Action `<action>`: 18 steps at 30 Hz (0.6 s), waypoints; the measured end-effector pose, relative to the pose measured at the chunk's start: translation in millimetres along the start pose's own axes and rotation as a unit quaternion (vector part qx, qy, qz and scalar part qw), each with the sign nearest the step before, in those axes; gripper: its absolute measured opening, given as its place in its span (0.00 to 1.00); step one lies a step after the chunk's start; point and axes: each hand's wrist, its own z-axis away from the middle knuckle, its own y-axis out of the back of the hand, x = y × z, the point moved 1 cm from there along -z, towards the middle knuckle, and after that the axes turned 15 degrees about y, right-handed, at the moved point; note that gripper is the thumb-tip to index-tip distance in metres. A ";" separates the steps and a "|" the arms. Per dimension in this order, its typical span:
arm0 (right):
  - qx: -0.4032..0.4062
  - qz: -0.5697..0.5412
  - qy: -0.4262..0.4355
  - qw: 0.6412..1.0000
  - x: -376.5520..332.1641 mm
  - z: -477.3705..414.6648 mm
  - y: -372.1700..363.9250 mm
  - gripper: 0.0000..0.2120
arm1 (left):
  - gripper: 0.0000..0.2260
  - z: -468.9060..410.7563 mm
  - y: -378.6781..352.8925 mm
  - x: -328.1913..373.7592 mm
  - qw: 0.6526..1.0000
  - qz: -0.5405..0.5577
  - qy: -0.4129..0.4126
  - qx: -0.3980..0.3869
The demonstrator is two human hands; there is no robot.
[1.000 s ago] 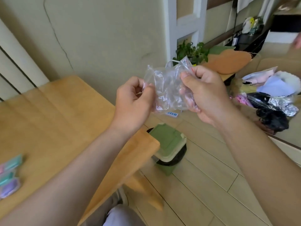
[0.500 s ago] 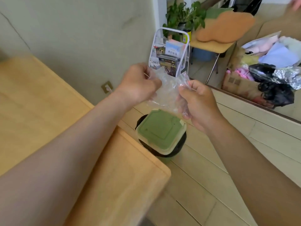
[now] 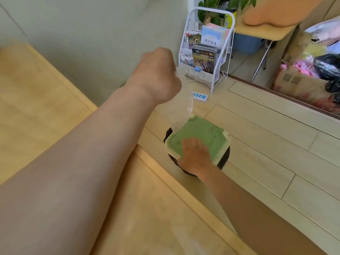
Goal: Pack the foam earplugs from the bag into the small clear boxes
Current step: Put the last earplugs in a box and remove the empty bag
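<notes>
Below the left grip, fisted on its top edge, hangs the bag: limp, probably feather-light, slippery film, best pinched at that edge. The right grip presses flat-fingered on the green bin lid.

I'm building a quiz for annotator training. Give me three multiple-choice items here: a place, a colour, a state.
1. Where is the right hand? A) on the bin lid B) on the table C) on the rack
2. Lid colour? A) blue B) red C) green
3. The left hand is: A) empty B) holding the clear bag C) pressing the table
Answers: 1A, fingers flat on the lid; 2C, its top is green; 3B, the bag hangs from its grip.
</notes>
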 end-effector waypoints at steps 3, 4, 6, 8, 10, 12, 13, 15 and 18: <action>-0.020 0.120 0.017 0.992 -0.6 -16.7 -35.6 0.31 | 0.06 -2.9 -1.8 -3.7 1.000 0.013 0.008 -0.007; -0.016 0.139 0.014 0.990 -0.6 -20.3 -42.0 0.32 | 0.06 -3.6 -3.0 -4.5 1.000 0.016 0.013 -0.013; -0.023 0.165 0.018 0.986 1.8 -26.1 -51.0 0.32 | 0.06 -4.8 -5.0 -4.6 0.999 0.022 0.018 -0.020; -0.034 0.168 0.024 0.985 4.3 -29.4 -56.2 0.28 | 0.06 -5.1 -5.7 -3.9 0.999 0.028 0.024 -0.024; -0.029 0.168 0.024 0.985 5.0 -29.5 -53.9 0.23 | 0.07 -5.5 -5.7 -3.6 0.999 0.033 0.030 -0.029; -0.023 0.168 0.026 0.985 5.7 -28.8 -53.5 0.17 | 0.07 -6.2 -5.5 -3.3 0.998 0.038 0.034 -0.034; -0.020 0.166 0.027 0.986 6.2 -28.7 -54.4 0.15 | 0.07 -6.6 -5.3 -3.0 0.998 0.040 0.037 -0.036; -0.016 0.161 0.030 0.986 7.5 -29.6 -56.6 0.13 | 0.08 -6.8 -5.4 -2.6 0.997 0.044 0.041 -0.041; -0.013 0.166 0.040 0.985 7.7 -32.3 -58.4 0.12 | 0.08 -6.7 -5.9 -2.3 0.997 0.046 0.042 -0.043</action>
